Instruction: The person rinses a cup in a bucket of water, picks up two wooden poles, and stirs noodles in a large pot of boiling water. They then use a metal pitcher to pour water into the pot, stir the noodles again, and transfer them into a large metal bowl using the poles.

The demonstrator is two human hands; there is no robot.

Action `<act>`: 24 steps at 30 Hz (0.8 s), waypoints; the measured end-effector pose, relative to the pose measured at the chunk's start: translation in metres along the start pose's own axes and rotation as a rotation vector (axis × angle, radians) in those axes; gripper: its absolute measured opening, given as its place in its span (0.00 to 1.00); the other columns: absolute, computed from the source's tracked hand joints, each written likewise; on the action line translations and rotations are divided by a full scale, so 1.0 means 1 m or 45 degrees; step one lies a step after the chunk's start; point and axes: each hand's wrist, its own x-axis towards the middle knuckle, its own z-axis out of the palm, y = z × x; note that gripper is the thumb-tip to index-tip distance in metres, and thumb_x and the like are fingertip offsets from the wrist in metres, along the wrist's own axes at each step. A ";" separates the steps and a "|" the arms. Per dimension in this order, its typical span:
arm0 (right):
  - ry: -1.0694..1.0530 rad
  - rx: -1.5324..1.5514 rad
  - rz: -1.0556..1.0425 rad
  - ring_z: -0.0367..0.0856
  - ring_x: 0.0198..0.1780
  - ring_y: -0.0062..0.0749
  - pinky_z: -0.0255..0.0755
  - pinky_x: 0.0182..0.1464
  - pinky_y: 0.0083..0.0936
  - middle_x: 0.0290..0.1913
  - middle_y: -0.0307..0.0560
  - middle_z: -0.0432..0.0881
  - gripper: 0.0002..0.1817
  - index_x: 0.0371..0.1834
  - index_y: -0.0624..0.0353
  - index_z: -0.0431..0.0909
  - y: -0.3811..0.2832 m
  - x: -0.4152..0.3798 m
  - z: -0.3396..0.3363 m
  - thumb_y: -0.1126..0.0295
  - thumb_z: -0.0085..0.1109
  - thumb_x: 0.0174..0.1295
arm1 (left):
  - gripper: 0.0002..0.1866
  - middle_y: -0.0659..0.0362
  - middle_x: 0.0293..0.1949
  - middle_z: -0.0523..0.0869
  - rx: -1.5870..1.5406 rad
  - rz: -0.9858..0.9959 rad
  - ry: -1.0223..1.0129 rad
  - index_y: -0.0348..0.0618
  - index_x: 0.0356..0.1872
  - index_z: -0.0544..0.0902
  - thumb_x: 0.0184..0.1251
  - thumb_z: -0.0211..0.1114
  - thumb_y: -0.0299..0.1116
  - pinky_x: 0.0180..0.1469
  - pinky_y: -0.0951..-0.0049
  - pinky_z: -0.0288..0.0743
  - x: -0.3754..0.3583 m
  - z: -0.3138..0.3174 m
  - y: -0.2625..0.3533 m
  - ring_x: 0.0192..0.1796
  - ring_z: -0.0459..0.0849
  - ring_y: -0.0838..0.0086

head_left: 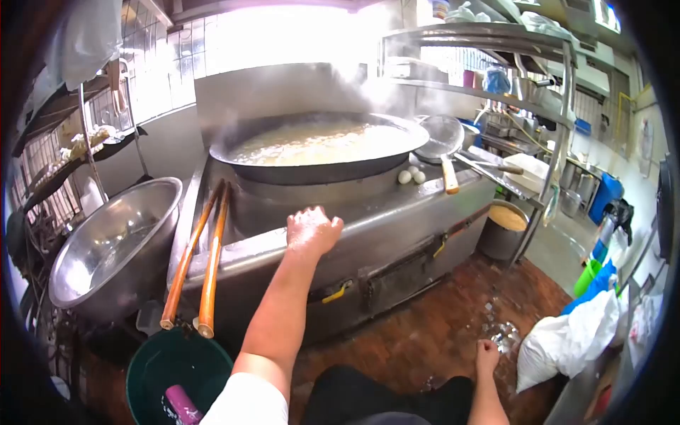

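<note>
My left hand (314, 231) is stretched forward over the front edge of the metal stove (418, 212), its fingers curled; what it holds, if anything, is hidden. Behind it a large wok (319, 172) of steaming, bubbling liquid sits on the stove. Low at the right, my right hand (487, 356) hangs above the brown tiled floor with curled fingers, and I cannot make out anything in it. Several white balls (412, 176) lie beside the wok, near a wood-handled strainer (440, 138). Two long wooden poles (214, 262) lean on the stove's left corner.
At the left stands a big steel basin (120, 241), with a green tub (177, 368) holding a pink item below. A pot (504, 225) sits right of the stove under a metal shelf (489, 97). White sacks (570, 340) lie at the right.
</note>
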 end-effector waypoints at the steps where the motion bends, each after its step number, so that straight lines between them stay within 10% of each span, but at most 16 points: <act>1: -0.068 -0.008 -0.035 0.77 0.29 0.28 0.72 0.37 0.27 0.25 0.45 0.81 0.10 0.28 0.64 0.80 -0.005 0.002 -0.003 0.67 0.63 0.58 | 0.27 0.45 0.49 0.82 0.000 -0.001 0.028 0.36 0.47 0.79 0.64 0.48 0.51 0.60 0.55 0.67 -0.001 -0.001 0.001 0.56 0.79 0.55; 5: -0.303 0.077 -0.056 0.75 0.26 0.26 0.71 0.33 0.26 0.23 0.42 0.80 0.11 0.25 0.63 0.79 -0.040 -0.017 -0.003 0.66 0.65 0.59 | 0.28 0.46 0.52 0.82 0.013 -0.035 -0.068 0.36 0.51 0.79 0.65 0.49 0.52 0.62 0.58 0.66 0.001 -0.006 0.003 0.58 0.78 0.58; 7: -0.643 0.495 0.525 0.73 0.24 0.21 0.67 0.28 0.21 0.22 0.38 0.78 0.13 0.22 0.59 0.77 -0.120 -0.043 -0.015 0.65 0.65 0.59 | 0.28 0.46 0.51 0.83 0.053 -0.032 -0.019 0.36 0.50 0.79 0.65 0.49 0.52 0.60 0.58 0.68 0.001 -0.003 0.003 0.56 0.80 0.57; 9: -1.003 0.652 0.572 0.71 0.23 0.17 0.63 0.26 0.17 0.21 0.36 0.76 0.14 0.21 0.56 0.75 -0.171 -0.063 -0.021 0.64 0.66 0.60 | 0.28 0.46 0.48 0.84 0.129 -0.020 0.024 0.36 0.48 0.80 0.65 0.48 0.52 0.58 0.57 0.70 0.001 -0.002 0.002 0.53 0.82 0.56; 19: -1.735 1.674 -1.025 0.71 0.24 0.40 0.65 0.26 0.34 0.18 0.40 0.69 0.17 0.15 0.57 0.66 -0.390 -0.119 -0.060 0.74 0.67 0.53 | 0.17 0.47 0.51 0.79 0.347 0.244 0.082 0.48 0.50 0.76 0.69 0.47 0.44 0.54 0.54 0.74 0.019 0.023 -0.025 0.52 0.80 0.49; 21: -1.453 1.987 -0.883 0.72 0.17 0.37 0.63 0.18 0.27 0.16 0.47 0.67 0.18 0.16 0.53 0.74 -0.403 -0.145 -0.067 0.58 0.74 0.49 | 0.20 0.44 0.55 0.78 0.270 0.135 -0.026 0.46 0.51 0.76 0.68 0.45 0.46 0.58 0.55 0.70 0.019 0.016 -0.019 0.54 0.79 0.48; 24: -1.618 2.234 -0.836 0.69 0.13 0.36 0.58 0.14 0.26 0.16 0.49 0.67 0.17 0.16 0.59 0.73 -0.407 -0.146 -0.058 0.65 0.72 0.50 | 0.22 0.43 0.54 0.79 0.158 -0.021 0.011 0.41 0.52 0.76 0.68 0.45 0.46 0.59 0.56 0.69 0.004 0.003 -0.005 0.56 0.77 0.47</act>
